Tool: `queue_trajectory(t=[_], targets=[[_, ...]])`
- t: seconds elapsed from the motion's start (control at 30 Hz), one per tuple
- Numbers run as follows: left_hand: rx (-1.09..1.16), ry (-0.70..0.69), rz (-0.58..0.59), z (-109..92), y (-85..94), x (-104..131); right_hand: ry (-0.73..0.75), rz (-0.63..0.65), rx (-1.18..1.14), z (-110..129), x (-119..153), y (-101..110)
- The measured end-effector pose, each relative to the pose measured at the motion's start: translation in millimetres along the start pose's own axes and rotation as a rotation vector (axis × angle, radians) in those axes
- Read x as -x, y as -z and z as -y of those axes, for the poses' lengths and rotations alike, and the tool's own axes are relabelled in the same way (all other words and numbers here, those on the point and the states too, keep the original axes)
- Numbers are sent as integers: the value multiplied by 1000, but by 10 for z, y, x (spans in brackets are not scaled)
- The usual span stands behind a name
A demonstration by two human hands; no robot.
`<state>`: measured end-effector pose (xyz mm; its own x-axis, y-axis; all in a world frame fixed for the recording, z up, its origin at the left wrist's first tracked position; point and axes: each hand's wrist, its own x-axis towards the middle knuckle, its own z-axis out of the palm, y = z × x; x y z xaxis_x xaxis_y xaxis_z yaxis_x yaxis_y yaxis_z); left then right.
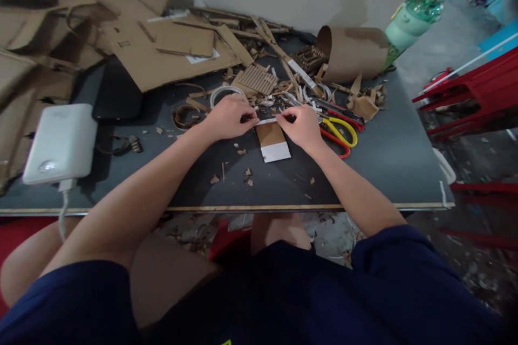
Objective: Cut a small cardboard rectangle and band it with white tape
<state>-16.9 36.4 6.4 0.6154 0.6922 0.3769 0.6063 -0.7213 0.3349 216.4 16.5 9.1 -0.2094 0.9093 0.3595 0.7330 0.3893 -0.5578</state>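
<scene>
Both hands meet at the far edge of a small brown cardboard piece (pixel 270 135), which lies on the dark table and has a white band across its near end. Along its far edge runs a narrow white strip (pixel 267 121). My left hand (pixel 234 117) is closed, fingertips pinching the strip's left end. At the strip's right end, my right hand (pixel 301 125) pinches with thumb and fingers. A roll of white tape (pixel 218 91) sits just behind my left hand. Scissors with red and yellow handles (pixel 342 132) lie right of my right hand.
Cardboard sheets (pixel 162 64) and scraps pile up at the back and left. A white power bank (pixel 60 143) with a cable stands at left, near a black flat object (pixel 118 89). A cardboard tube (pixel 356 54) and green bottle (pixel 407 27) lie back right. Red chairs (pixel 477 91) stand beyond.
</scene>
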Motion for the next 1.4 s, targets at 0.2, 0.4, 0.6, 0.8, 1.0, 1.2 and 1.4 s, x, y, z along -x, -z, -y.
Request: queue_trajectory(t=[0.2, 0.4, 0.6, 0.8, 1.0, 1.2, 1.4], targets=[[7, 37, -1, 16, -27, 9, 19, 7, -22, -13, -20, -33], [26, 101, 56, 5, -34, 12, 11, 1, -60, -21, -57, -69], [-51, 175, 148, -101, 21, -5, -12, 45, 69, 86, -26, -33], [-75, 209, 118, -103, -20, -4, -14, 48, 107, 93, -28, -42], [-40, 184, 83, -76, -58, 9, -1, 51, 119, 63, -34, -80], [-26, 208, 71, -59, -83, 9, 6, 30, 166, 99, 45, -124], [-18, 200, 46, -43, -106, 11, -24, -42, 241, 223, 112, -96]])
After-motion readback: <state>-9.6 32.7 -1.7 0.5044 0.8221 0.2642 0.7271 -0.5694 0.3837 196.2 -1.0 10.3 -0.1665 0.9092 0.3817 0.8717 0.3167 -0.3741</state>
